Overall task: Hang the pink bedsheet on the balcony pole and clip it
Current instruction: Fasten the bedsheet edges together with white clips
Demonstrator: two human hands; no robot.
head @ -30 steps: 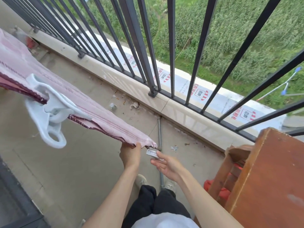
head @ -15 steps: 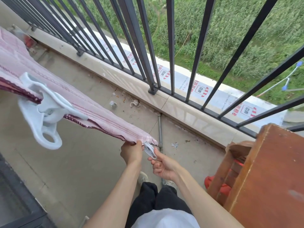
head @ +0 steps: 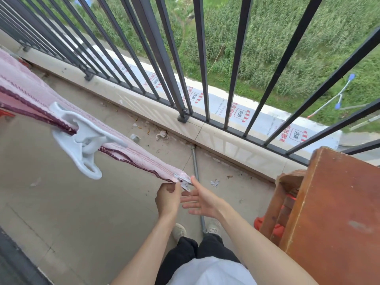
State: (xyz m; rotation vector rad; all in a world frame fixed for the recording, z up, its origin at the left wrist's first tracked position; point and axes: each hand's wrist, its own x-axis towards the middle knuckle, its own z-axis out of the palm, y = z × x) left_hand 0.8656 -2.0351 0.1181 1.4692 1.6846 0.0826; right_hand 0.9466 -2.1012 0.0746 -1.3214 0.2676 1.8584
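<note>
The pink bedsheet (head: 30, 93), edged in dark maroon, runs folded from the left edge down to the middle of the view; the pole under it is hidden. A large white plastic clip (head: 82, 138) grips the sheet partway along. My left hand (head: 167, 197) pinches the sheet's near corner. A small silver clip (head: 183, 181) sits on that corner. My right hand (head: 202, 199) is just right of it, fingers spread, holding nothing.
Black balcony railing (head: 185, 85) stands ahead on a low concrete curb (head: 226, 140). A brown wooden board (head: 339, 212) and a wooden stool (head: 287, 194) fill the right side. A thin metal pipe (head: 195, 163) lies on the floor by my feet. Litter lies near the curb.
My right hand held the small silver clip, put it on the sheet's corner, and has now let go and spread its fingers. The left hand kept hold of the corner.
</note>
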